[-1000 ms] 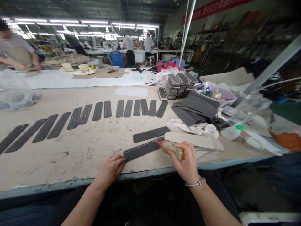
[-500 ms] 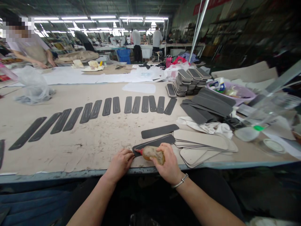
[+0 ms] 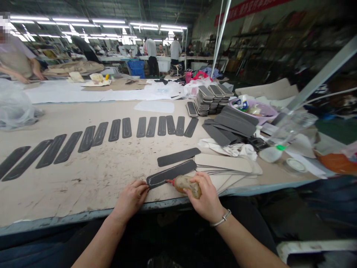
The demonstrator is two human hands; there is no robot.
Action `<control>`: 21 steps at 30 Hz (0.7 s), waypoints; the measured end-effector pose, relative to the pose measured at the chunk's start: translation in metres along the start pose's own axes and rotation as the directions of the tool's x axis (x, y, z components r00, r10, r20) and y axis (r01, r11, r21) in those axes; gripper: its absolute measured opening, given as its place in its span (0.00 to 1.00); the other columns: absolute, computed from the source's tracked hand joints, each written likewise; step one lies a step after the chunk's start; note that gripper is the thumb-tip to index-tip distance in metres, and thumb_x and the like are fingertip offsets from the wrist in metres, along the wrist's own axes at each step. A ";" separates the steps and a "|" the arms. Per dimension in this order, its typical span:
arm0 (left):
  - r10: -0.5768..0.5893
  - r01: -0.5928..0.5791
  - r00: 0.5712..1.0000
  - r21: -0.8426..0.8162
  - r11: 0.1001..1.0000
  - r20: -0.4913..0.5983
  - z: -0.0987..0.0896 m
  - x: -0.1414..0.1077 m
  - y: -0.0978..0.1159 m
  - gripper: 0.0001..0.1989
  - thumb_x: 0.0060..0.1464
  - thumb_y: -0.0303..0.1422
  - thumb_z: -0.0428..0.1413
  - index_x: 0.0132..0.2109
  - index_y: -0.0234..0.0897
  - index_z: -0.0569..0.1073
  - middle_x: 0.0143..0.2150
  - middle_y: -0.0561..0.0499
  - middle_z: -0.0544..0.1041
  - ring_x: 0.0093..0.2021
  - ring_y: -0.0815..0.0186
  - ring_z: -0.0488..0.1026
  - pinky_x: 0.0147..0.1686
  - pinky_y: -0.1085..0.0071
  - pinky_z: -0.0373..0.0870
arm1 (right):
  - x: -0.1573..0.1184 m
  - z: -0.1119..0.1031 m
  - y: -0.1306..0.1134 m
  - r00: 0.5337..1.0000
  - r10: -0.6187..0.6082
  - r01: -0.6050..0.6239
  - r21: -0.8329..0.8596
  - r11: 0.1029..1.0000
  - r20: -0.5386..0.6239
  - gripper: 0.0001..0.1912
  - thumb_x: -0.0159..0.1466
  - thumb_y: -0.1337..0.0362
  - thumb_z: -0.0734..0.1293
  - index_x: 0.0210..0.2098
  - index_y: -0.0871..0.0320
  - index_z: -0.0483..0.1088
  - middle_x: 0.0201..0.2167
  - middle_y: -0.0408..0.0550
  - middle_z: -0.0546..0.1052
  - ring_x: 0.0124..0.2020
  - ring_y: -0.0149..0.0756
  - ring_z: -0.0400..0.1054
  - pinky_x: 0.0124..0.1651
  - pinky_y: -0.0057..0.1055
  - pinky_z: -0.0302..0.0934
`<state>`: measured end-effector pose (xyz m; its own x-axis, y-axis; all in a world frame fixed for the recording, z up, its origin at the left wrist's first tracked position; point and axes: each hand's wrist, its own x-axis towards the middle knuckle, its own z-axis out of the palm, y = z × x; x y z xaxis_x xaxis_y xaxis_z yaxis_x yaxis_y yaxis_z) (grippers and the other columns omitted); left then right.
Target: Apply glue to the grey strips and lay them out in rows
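Observation:
My right hand (image 3: 205, 193) is wrapped round a yellowish squeeze glue bottle (image 3: 186, 186) with a red nozzle. The nozzle tip rests at the lower edge of a dark grey rounded strip (image 3: 170, 173), where a shiny line of glue runs along the border. My left hand (image 3: 132, 197) pinches the left end of this strip, fingers pressed together. Just behind lies another dark strip (image 3: 178, 157) with no glue seen on it. The right end of the glued strip meets a fanned pile of beige-backed pieces (image 3: 225, 163).
A row of dark strips (image 3: 114, 130) with shiny outlines crosses the table (image 3: 97, 186). Stacked finished-looking pieces (image 3: 206, 100), loose dark pieces (image 3: 237, 123), a purple basin (image 3: 263, 117) and a white cloth (image 3: 228, 147) lie to the right. A clear plastic bag (image 3: 16, 108) sits at left.
The bottle's nozzle has moved right along the strip's lower edge, leaving a line of glue. My left hand keeps its place at the strip's left end. The camera view has turned rightward.

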<state>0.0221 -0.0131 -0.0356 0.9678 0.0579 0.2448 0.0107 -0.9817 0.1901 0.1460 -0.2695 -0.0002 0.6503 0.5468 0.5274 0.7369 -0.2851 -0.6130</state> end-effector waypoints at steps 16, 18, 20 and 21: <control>-0.041 0.048 0.995 -0.081 0.996 0.096 -0.002 0.011 -0.007 0.13 0.56 0.37 0.49 0.35 0.40 0.77 0.39 0.50 0.76 0.39 0.65 0.73 0.41 0.70 0.69 | 0.001 -0.028 0.034 0.957 0.020 -0.052 -0.101 0.993 -0.290 0.15 0.57 0.64 0.68 0.42 0.56 0.61 0.41 0.51 0.65 0.47 0.44 0.61 0.49 0.46 0.61; -0.051 0.060 0.993 -0.084 0.995 0.109 -0.002 0.012 -0.006 0.13 0.56 0.36 0.48 0.35 0.40 0.77 0.40 0.50 0.76 0.39 0.66 0.72 0.41 0.71 0.69 | 0.002 -0.013 0.023 0.975 0.022 -0.030 -0.031 0.999 -0.220 0.15 0.57 0.66 0.67 0.42 0.56 0.61 0.41 0.52 0.65 0.48 0.44 0.60 0.49 0.46 0.61; -0.056 0.066 0.992 -0.087 0.994 0.112 -0.002 0.012 -0.004 0.13 0.56 0.35 0.48 0.34 0.39 0.77 0.40 0.49 0.75 0.38 0.66 0.72 0.41 0.71 0.69 | 0.003 0.000 0.013 0.990 -0.003 0.006 0.021 1.000 -0.139 0.15 0.56 0.68 0.67 0.43 0.55 0.61 0.41 0.51 0.65 0.49 0.43 0.60 0.50 0.44 0.61; -0.058 0.068 0.992 -0.086 0.994 0.111 -0.002 0.012 -0.003 0.13 0.56 0.34 0.47 0.35 0.38 0.77 0.40 0.49 0.75 0.38 0.66 0.72 0.40 0.71 0.69 | 0.004 0.004 0.009 0.994 -0.019 0.023 0.035 0.999 -0.108 0.15 0.56 0.68 0.66 0.43 0.56 0.61 0.41 0.51 0.66 0.49 0.43 0.60 0.50 0.44 0.62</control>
<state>0.0331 -0.0087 -0.0316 0.9875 0.0941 0.1263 0.0544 -0.9564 0.2870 0.1545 -0.2668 -0.0067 0.6526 0.4641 0.5990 0.7444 -0.2447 -0.6213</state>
